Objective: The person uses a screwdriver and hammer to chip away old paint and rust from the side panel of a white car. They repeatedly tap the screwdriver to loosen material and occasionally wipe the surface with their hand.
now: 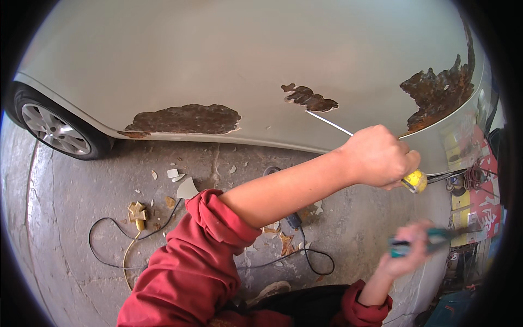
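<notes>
My left hand (381, 157) is closed around a screwdriver (415, 182) with a yellow handle end and a thin bright shaft. The shaft slants up and left, its tip against the lower edge of a small brown rusty patch (313, 99) on a pale car body panel (229, 60). Below and to the right, my right hand (409, 250) grips a teal-and-black tool (402, 248), apart from the screwdriver. Motion smears this hand and tool, so its kind cannot be made out. Two larger bare, rusty patches mark the panel, one at left (185, 120) and one at right (441, 92).
A car wheel (54, 128) stands at far left. Over the concrete floor lie pale chips (187, 188), a yellow multi-way plug (137, 211) and looping black cable (95, 248). Red and yellow packaging (474, 204) and other clutter line the right edge.
</notes>
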Demonstrator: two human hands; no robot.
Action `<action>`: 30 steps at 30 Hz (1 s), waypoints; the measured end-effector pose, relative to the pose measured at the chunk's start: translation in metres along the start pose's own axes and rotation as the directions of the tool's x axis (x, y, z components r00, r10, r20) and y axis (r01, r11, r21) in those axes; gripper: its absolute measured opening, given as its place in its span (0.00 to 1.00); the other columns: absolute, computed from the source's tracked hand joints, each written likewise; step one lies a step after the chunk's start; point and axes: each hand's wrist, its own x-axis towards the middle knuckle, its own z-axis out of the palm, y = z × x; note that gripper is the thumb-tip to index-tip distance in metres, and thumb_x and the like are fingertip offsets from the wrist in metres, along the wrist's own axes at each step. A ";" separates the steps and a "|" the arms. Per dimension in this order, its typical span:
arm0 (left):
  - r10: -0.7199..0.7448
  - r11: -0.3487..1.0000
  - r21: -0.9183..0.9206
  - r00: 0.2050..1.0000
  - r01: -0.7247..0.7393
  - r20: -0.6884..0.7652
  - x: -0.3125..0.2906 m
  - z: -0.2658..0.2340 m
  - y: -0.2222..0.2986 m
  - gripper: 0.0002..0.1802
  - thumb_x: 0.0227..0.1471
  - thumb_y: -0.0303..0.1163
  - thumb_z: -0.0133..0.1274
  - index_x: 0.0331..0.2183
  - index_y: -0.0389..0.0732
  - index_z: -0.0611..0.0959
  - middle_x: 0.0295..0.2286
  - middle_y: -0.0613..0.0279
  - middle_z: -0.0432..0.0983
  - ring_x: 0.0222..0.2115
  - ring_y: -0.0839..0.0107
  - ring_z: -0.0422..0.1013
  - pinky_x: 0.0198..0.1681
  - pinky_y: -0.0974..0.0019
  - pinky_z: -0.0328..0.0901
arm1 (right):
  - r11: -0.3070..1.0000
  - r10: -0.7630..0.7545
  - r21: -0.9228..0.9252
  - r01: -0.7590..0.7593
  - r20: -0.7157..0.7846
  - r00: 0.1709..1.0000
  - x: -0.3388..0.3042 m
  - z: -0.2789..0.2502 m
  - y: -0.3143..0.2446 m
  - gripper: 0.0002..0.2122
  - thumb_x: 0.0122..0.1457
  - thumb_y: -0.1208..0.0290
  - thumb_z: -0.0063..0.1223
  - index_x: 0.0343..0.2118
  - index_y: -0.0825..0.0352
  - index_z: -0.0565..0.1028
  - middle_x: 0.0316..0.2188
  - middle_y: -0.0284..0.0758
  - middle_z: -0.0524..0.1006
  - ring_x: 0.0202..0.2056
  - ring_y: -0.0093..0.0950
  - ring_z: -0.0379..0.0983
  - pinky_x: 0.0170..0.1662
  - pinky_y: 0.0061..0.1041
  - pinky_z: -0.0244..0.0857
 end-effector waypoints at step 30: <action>0.014 1.000 0.003 1.000 -0.014 0.024 -0.005 -0.004 -0.001 0.22 0.32 0.40 0.67 0.25 0.44 0.72 0.19 0.64 0.72 0.21 0.59 0.74 0.20 0.55 0.68 | 0.951 0.045 -0.299 0.081 0.391 0.919 -0.016 0.032 0.001 0.44 0.49 0.79 0.53 0.71 0.68 0.45 0.28 0.32 0.64 0.29 0.20 0.61 0.32 0.16 0.60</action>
